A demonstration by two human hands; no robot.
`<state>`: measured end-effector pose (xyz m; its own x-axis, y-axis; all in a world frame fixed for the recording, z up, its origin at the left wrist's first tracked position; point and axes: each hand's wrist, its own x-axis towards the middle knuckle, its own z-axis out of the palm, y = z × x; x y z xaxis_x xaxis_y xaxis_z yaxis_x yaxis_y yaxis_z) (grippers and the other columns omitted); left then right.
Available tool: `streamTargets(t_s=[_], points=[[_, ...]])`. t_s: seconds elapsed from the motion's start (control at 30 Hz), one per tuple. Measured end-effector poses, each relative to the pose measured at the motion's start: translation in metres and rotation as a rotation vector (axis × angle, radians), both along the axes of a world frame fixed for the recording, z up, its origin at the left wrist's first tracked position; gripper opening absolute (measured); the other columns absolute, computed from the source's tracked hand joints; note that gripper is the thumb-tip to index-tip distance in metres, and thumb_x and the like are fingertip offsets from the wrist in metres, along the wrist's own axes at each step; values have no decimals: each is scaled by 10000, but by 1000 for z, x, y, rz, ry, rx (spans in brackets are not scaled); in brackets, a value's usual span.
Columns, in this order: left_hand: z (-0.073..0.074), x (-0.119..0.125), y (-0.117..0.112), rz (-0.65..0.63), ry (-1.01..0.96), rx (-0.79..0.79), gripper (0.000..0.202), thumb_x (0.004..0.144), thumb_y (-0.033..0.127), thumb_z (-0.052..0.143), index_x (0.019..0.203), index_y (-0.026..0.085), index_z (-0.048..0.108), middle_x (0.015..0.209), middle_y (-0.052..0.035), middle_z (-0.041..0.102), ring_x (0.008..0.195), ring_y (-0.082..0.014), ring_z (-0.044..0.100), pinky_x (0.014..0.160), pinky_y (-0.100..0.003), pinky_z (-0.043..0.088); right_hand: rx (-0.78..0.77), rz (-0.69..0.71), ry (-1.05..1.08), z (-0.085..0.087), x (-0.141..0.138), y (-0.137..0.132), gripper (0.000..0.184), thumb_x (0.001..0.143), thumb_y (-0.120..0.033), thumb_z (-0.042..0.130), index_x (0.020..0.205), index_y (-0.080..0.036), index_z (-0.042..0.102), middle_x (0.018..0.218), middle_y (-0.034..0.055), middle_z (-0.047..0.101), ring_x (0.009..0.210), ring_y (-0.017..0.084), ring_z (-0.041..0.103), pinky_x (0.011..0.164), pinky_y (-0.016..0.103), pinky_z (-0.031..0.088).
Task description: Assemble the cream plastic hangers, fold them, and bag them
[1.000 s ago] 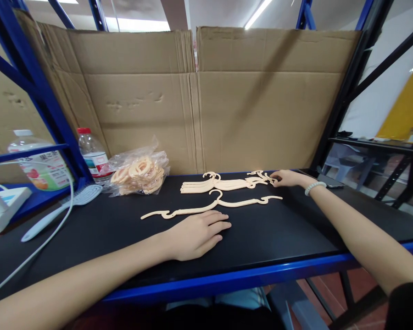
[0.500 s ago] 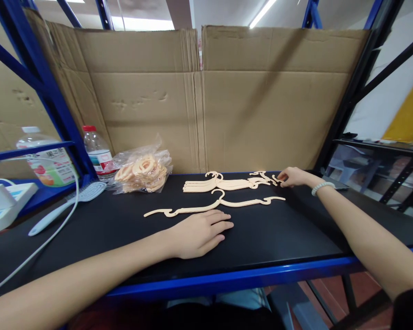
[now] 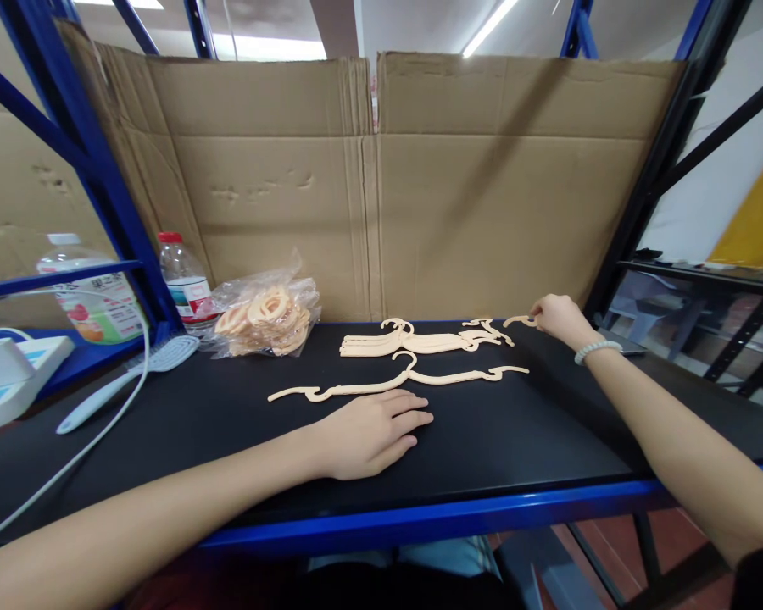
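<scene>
My left hand (image 3: 372, 434) lies flat on the black tabletop (image 3: 470, 449), fingers stretched out and holding nothing. Just beyond its fingers an unfolded cream plastic hanger (image 3: 448, 377) rests with its hook pointing away from me. Behind that is a row of folded hangers (image 3: 370, 345) packed side by side, with several small hooked hanger pieces (image 3: 491, 332) at its right end. My right hand (image 3: 558, 318), a beaded bracelet on its wrist, pinches a small cream hanger piece (image 3: 517, 321) slightly above the table. The fingertips partly cover that piece.
At the left stand a clear bag of cream rings (image 3: 270, 318), a red-capped bottle (image 3: 184, 284) and a larger jug (image 3: 95, 292). A pale blue hairbrush (image 3: 127, 377), a white cable (image 3: 118, 415) and a power strip (image 3: 25, 381) lie nearer. Cardboard (image 3: 509, 195) walls the back.
My right hand has lifted and moved slightly right, raising a small hanger piece away from the loose ones on the table. My left hand stays in place.
</scene>
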<state>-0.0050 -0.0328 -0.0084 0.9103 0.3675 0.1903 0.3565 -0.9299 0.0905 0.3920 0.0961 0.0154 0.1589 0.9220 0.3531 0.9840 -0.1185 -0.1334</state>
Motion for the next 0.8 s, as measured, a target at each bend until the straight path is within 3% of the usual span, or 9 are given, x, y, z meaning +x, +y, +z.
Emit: streamTargets(t_s=[0.1, 0.17, 0.27, 0.37, 0.47, 0.6, 0.7, 0.8], points=[[1, 0, -2, 37, -76, -94, 364, 905, 233, 441, 1255, 188, 531, 1313, -115, 543, 1224, -244, 486, 1051, -414, 376, 189, 110, 238, 3, -23, -8, 256, 736, -70, 495, 880, -99, 705, 745, 130, 716, 828, 255, 688, 801, 351, 534], [0, 1, -2, 84, -173, -192, 359, 871, 228, 502, 1226, 204, 548, 1259, -100, 583, 1175, -234, 523, 1024, -409, 400, 212, 245, 594, 2, -51, -16, 190, 752, -113, 535, 884, -104, 672, 763, 121, 717, 729, 210, 698, 730, 313, 567], [-1, 5, -2, 231, -339, -430, 340, 840, 258, 556, 1175, 205, 571, 1176, -89, 625, 1046, -219, 589, 938, -403, 461, 71, 522, 978, 0, -104, -37, 178, 700, -204, 677, 852, -125, 628, 756, 99, 709, 712, 199, 697, 720, 319, 587], [-4, 11, -1, 363, -554, -763, 374, 821, 316, 588, 1168, 184, 544, 1156, -112, 614, 891, -188, 627, 789, -361, 519, -142, 767, 1198, -6, -152, -67, 268, 666, -282, 749, 849, -140, 615, 785, 72, 701, 762, 188, 697, 751, 321, 585], [-6, 16, -2, 412, -773, -948, 368, 798, 381, 623, 1075, 149, 550, 1020, -98, 624, 751, -149, 622, 650, -291, 516, -305, 923, 1251, -17, -183, -94, 272, 677, -321, 753, 830, -147, 609, 764, 42, 685, 745, 167, 690, 718, 307, 584], [-7, 16, -1, 429, -931, -930, 313, 784, 426, 639, 855, 132, 555, 719, -9, 578, 613, -110, 574, 565, -241, 480, -387, 1022, 1239, -28, -198, -106, 268, 673, -334, 761, 809, -158, 614, 775, 22, 667, 716, 142, 664, 655, 290, 583], [-4, 13, 5, 428, -988, -954, 314, 767, 422, 656, 787, 141, 518, 739, -13, 598, 583, -103, 583, 556, -240, 483, -301, 1076, 1109, -27, -191, -95, 227, 732, -352, 710, 839, -167, 631, 814, 27, 660, 774, 154, 651, 678, 303, 572], [3, 6, 13, 439, -1057, -954, 307, 762, 404, 664, 798, 145, 503, 790, -36, 638, 580, -104, 601, 557, -237, 485, -41, 1026, 748, -23, -168, -71, 154, 821, -303, 607, 895, -172, 641, 901, 59, 675, 832, 174, 638, 773, 355, 536]])
